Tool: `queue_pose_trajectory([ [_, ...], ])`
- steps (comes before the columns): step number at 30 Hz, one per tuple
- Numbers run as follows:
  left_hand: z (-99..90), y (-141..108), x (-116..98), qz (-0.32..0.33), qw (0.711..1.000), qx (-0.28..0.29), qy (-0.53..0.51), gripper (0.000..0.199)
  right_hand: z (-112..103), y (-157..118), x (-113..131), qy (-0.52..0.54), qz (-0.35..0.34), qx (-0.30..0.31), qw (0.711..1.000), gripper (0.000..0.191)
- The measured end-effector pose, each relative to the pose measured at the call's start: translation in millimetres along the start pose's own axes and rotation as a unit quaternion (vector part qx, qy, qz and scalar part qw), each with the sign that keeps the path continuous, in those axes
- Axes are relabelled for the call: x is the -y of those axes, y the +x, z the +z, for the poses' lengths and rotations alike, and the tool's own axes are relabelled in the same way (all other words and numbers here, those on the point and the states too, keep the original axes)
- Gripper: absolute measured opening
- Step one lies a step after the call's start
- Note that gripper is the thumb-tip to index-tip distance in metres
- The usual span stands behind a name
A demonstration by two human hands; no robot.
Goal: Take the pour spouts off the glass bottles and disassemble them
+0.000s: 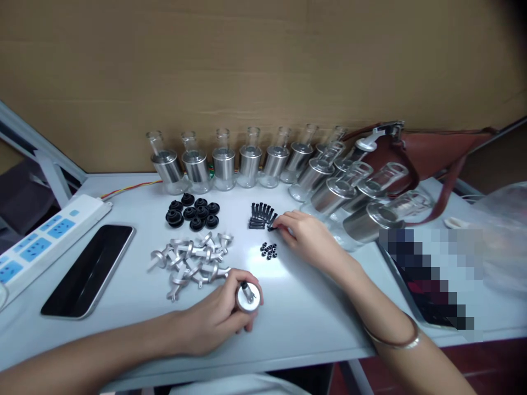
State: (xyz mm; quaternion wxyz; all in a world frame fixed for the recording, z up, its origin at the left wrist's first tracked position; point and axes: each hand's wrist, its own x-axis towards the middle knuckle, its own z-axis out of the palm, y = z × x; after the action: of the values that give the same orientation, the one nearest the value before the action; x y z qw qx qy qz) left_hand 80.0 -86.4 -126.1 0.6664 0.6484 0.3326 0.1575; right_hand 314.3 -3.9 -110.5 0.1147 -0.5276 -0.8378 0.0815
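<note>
My left hand (214, 318) is closed around a silver metal pourer top (248, 299), its round disc facing up. A short black piece stands tilted at the centre of the disc. At the middle of the table, my right hand (304, 236) has its thumb and forefinger together on one small black stick-like piece (272, 226), at the right end of a group of similar black sticks (258, 213). Just below them are several tiny black rings (269, 250). Loose silver pourer tops (193, 258) are heaped left of my hands, with black ribbed stoppers (196, 213) behind them.
Glass bottles with steel sleeves (224, 162) line the back and right; one has a pourer (366, 144) fitted. A phone (88, 271) and white power strip (53, 236) lie left. At right are a brown bag (440, 159), a partly pixelated dark device (424, 291) and clear plastic (502, 236).
</note>
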Motion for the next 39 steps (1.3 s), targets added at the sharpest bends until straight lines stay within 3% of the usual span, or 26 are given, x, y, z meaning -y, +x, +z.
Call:
queue_pose_trajectory([
  [4, -2.0, 2, -8, -0.035, 0.999, 0.015, 0.036, 0.025, -2, 1, 0, 0.015, -0.005, -0.007, 1.000, 0.022],
  [8, -2.5, 2, -9, -0.026, 0.998, 0.022, 0.052, 0.033, -7, 0, 0, 0.035, -0.006, -0.019, 0.999, 0.020],
  [11, -2.9, 0, -9, -0.025, 0.999, 0.020, 0.036, 0.032, -15, -3, 10, 0.123, -0.043, -0.004, 0.991, 0.014],
  [13, -4.5, -1, -9, -0.023, 0.999, 0.023, 0.034, 0.027, -21, -8, 21, 0.258, -0.106, 0.046, 0.959, 0.011],
  [15, -6.9, -1, -10, -0.009, 0.998, 0.027, 0.050, 0.020, -25, -12, 33, 0.372, -0.168, 0.109, 0.907, 0.009],
  [18, -9.9, -1, -8, 0.025, 0.997, 0.041, 0.067, 0.025, -22, -17, 44, 0.407, -0.201, 0.141, 0.880, 0.006],
  [24, -9.2, -1, -3, 0.011, 1.000, 0.004, -0.028, 0.047, -11, -18, 45, 0.421, -0.216, 0.116, 0.873, 0.015],
  [29, -9.7, -1, 0, 0.000, 0.997, 0.019, -0.078, 0.049, -9, -17, 48, 0.375, -0.252, 0.106, 0.886, 0.027],
  [33, -9.2, 2, -7, -0.001, 0.998, 0.030, -0.048, 0.044, -9, -17, 53, 0.339, -0.257, 0.090, 0.901, 0.033],
  [39, -8.0, 1, -16, -0.032, 0.997, 0.015, 0.068, 0.027, -4, -20, 54, 0.321, -0.205, 0.078, 0.921, 0.036],
])
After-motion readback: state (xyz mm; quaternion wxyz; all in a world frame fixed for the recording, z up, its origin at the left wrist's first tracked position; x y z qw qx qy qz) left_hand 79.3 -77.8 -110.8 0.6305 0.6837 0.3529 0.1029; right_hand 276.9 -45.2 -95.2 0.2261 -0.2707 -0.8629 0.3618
